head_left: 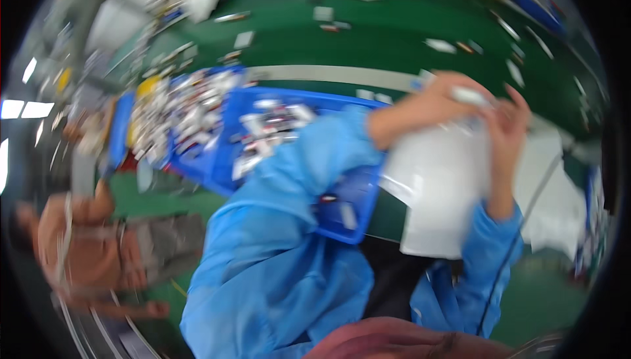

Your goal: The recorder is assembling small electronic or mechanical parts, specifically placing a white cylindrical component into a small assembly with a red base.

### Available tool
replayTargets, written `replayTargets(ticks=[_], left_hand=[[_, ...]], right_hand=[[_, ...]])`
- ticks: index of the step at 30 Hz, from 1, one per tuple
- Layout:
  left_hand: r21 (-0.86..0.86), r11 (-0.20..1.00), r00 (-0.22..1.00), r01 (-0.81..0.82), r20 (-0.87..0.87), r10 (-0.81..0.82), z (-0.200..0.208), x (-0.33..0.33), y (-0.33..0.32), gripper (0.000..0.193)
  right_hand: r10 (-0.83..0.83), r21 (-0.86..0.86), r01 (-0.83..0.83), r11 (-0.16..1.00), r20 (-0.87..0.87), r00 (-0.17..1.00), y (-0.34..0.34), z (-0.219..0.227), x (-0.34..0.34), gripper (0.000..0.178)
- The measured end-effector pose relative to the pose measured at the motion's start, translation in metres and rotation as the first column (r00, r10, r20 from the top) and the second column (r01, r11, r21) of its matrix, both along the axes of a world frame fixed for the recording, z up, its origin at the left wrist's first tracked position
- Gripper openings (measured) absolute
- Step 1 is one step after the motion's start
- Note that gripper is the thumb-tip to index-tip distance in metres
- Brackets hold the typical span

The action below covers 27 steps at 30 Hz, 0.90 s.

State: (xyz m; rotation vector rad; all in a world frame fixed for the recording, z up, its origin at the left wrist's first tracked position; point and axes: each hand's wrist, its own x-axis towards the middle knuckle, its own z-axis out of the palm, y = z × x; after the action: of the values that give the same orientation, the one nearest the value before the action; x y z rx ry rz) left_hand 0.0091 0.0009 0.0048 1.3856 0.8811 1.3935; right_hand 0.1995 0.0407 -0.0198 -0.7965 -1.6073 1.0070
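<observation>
The picture is blurred by motion. Both my arms wear light blue sleeves. My left hand (427, 106) and my right hand (506, 122) are raised together in front of me and grip the top edge of a white plastic bag or sheet (437, 188) that hangs down between them. A small white piece sits at my left hand's fingertips. Below and left of the bag lies a blue tray (355, 218) with small parts in it.
A second blue tray (197, 119) full of small white and dark parts lies at the left on a green table (368, 44). Loose small parts are scattered over the far table. More white sheets (559, 208) lie at right. A brown object (85, 241) sits at lower left.
</observation>
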Motion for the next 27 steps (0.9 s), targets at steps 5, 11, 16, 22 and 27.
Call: replayTargets(ticks=[5,11,16,22,27], left_hand=[[-0.142,0.959,0.947,0.244,0.249,-0.204,0.023,-0.004,-0.02,0.026],[-0.053,0.998,0.969,0.039,0.245,-0.025,0.028,-0.016,-0.01,0.031],[0.13,0.919,0.813,-0.372,-0.433,0.39,0.073,-0.118,-0.002,0.042],[0.228,0.614,0.237,-0.756,-0.778,0.581,0.025,-0.34,-0.039,0.048],[0.312,0.717,-0.186,-0.623,-0.95,0.252,0.004,-0.352,-0.015,0.047]], right_hand=[[0.31,-0.452,-0.637,0.625,-0.606,0.733,-0.006,0.009,-0.003,0.052],[0.344,-0.4,-0.675,0.62,-0.634,0.692,0.002,-0.011,-0.007,0.045],[0.153,-0.476,-0.411,0.778,-0.491,0.858,0.001,-0.017,-0.006,0.037],[0.28,-0.41,-0.414,0.813,-0.349,0.894,-0.007,-0.002,-0.024,0.024],[0.195,-0.419,-0.338,0.843,-0.348,0.917,-0.008,0.004,-0.015,0.021]])
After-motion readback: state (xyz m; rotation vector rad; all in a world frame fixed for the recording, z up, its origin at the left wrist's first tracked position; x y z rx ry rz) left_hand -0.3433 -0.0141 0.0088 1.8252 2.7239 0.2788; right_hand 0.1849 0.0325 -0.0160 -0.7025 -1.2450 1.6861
